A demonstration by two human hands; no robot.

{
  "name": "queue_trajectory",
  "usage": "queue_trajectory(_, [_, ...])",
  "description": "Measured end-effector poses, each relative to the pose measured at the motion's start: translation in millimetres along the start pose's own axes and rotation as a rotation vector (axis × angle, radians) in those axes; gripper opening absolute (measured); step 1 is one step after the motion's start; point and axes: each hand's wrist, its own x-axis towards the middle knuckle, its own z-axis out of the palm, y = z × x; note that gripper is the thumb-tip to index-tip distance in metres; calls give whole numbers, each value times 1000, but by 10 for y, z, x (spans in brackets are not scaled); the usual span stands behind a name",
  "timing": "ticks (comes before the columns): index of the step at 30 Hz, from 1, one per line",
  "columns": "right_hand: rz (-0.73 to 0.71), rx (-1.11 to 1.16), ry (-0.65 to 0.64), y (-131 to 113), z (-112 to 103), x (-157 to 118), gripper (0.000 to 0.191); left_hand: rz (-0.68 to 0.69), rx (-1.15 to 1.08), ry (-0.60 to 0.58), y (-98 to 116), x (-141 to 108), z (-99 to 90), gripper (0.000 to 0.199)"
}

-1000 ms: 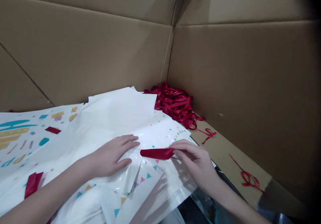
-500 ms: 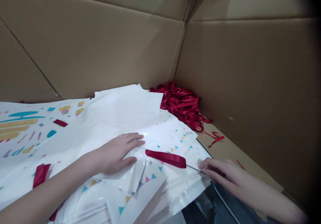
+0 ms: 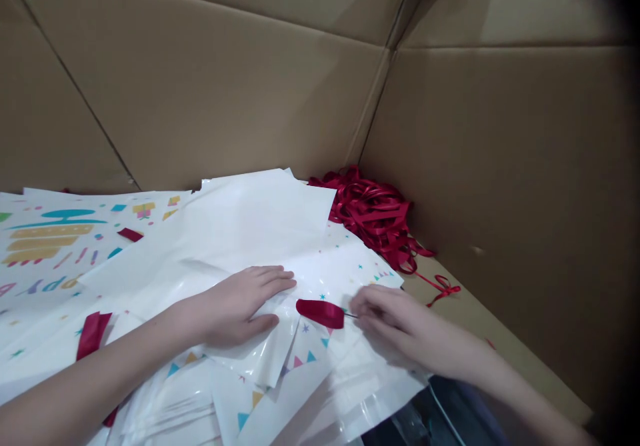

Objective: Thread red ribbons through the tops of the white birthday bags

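1. Head view, the ribbon: A short red ribbon (image 3: pixel 320 314) is lying folded into a flat, glossy loop, its rounded end pointing left. Its surface is smooth and dark crimson, and it is resting on a white plastic bag (image 3: pixel 260 233) printed with stars and small triangles.
2. Head view, the grip: The right hand (image 3: pixel 400 323) is curled, its fingers (image 3: pixel 367 306) pinched closely together around the end of a thin wire (image 3: pixel 351 315). The pinch is partly hidden by the fingers. The wire is running from those fingers into the ribbon's right end, so the ribbon is sitting just left of the hand, not touching the fingers.
3. Head view, the other hand: The left hand (image 3: pixel 245 309) is lying open and flat, pressing on the bag, holding nothing. Its fingertips and thumb are just left of the ribbon.
4. Head view, nearby: More bags are overlapping beneath both arms. A tangled ribbon heap (image 3: pixel 373 216) is sitting beyond them in the corner of a cardboard box (image 3: pixel 500 153), and a loose red strip (image 3: pixel 93 335) is lying on a bag at the left.
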Motion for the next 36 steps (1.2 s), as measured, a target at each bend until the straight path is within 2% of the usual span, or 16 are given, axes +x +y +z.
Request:
queue_trajectory(3, [-119,-24,-46,-211,125,455,19,6,-17,18,-1,6,12,63])
queue_trajectory(5, [-157,0,-86,-234,149,594,18,-6,-30,14,6,6,2,64])
queue_trajectory(9, [-207,31,-207,-80,55,555,21,-21,-37,6,23,-4,-28,63])
queue_trajectory(13, [-189,45,-205,79,-47,459,17,-5,-36,11,29,-4,-42,62])
queue_trajectory(17, [-212,110,-292,140,-103,460,25,-29,-38,-2,47,6,-60,62])
queue_trajectory(20, [-228,106,-264,132,-77,558,22,-17,-51,14,42,3,-51,62])
queue_trajectory(24, [-225,33,-120,30,88,850,12,1,-78,29,-14,0,10,63])
queue_trajectory(27, [-174,13,-100,-50,175,1004,24,-11,-86,45,-43,8,46,62])
queue_trajectory(30, [-6,132,-142,-74,153,935,36,-23,-89,69,-24,21,40,56])
queue_trajectory(33, [214,443,-270,-86,128,747,39,-43,-90,75,4,42,16,47])
queue_trajectory(36, [302,810,-388,-158,235,654,32,-75,-105,92,3,58,18,43])
